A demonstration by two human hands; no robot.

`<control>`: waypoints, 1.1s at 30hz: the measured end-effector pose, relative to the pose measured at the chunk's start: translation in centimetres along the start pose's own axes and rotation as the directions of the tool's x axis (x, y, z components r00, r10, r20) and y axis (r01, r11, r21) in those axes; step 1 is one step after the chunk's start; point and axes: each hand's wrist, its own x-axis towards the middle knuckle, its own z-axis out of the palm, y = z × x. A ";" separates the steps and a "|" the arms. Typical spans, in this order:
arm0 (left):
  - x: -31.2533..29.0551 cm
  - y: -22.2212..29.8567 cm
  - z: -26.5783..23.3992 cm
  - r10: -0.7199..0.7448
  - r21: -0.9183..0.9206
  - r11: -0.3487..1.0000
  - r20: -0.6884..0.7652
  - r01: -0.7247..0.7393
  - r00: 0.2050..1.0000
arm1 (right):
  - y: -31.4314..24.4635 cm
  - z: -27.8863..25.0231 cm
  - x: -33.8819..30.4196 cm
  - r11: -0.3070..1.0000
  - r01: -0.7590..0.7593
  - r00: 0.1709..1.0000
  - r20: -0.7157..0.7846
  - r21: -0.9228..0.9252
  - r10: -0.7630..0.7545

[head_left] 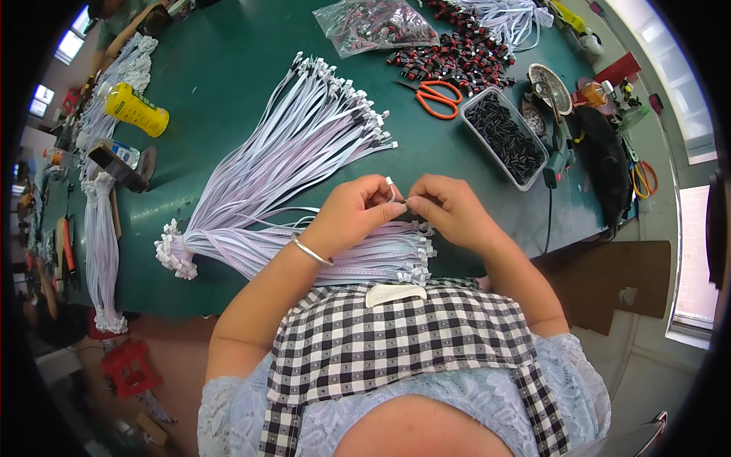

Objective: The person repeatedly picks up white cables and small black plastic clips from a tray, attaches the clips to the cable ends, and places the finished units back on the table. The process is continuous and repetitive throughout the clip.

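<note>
My left hand (356, 209) is closed on a white flat cable, whose small white connector (389, 181) sticks up past the fingers. Fingertips meet in front of my body, where my right hand (455, 213) is pinched; whatever lies in that pinch is too small to make out. Under my left hand and wrist runs a bundle of white flat cables (259, 247) with white plugs at its right end. Another part of it, a fan of cables (297, 137), spreads away toward the far side. Both gather at a tied cluster of connectors (177, 251) on the left.
On the green table (228, 84) lie orange-handled scissors (437, 99), a clear tub of small black parts (506, 137) and a pile of red-black parts (464, 57). A yellow bottle (137, 110) and more cable bundles (99, 244) lie left. A metal bowl (550, 87) stands right.
</note>
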 end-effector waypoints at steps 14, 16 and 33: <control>5.0 1.1 -4.3 0.510 0.877 0.439 -0.062 -0.198 0.858 | 2.9 -0.6 9.4 0.937 0.107 0.972 -0.163 -0.333 -0.169; 4.0 1.3 -4.3 0.497 0.893 0.422 -0.083 -0.157 0.864 | 2.9 -0.4 10.1 0.872 0.023 0.980 -0.161 -0.488 -0.116; 1.7 0.2 -9.8 0.595 0.937 -0.061 0.312 -0.345 0.741 | 6.1 -1.8 14.2 0.890 0.309 0.798 -0.417 -0.336 -0.434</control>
